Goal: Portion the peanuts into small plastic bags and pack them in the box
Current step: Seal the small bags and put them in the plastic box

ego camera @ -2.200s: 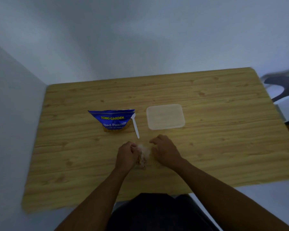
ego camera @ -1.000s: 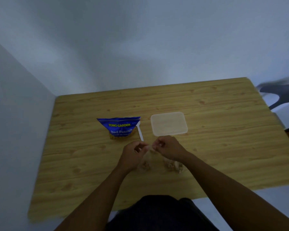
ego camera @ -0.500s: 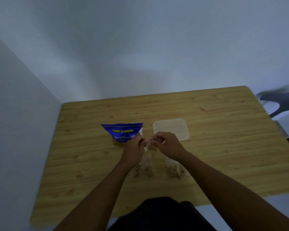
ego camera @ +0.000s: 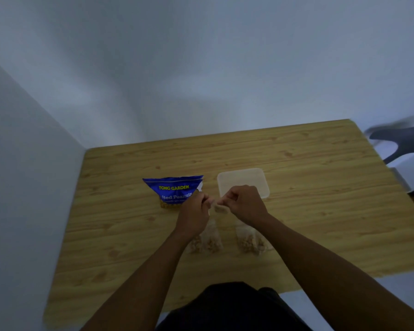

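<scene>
Since both hands are busy at the middle of the bench [ego camera: 320,187], the next move turns on where the box [ego camera: 243,180] lies from them. It sits just far of the right hand [ego camera: 245,204], whose knuckles overlap its near edge in this view. The left hand [ego camera: 194,211] is a bit further off, w/ the blue peanut packet [ego camera: 173,189] just far-left of it. So the right hand is the nearer one for any drop into the box. The box looks covered by a translucent lid (can't be sure at this blur), which would need to come off first.

Both hands are curled, thumb and fingers pinching the top of a small plastic bag [ego camera: 219,208] between them, approx. level and stretched left to right. My guess is they're sealing or straightening its mouth.

Near of the hands, two peanut-filled bags lie on the bench, long axes running near to far w/ the nuts at the near end. The left bag [ego camera: 208,238] is under the left wrist and the right bag [ego camera: 250,240] is under the right forearm. Whether the left bag is the body of the pinched one hanging down, I can't tell.

A white spoon [ego camera: 200,187] pokes out beside the packet's right edge.

Judged from this, packing hasn't begun.
</scene>
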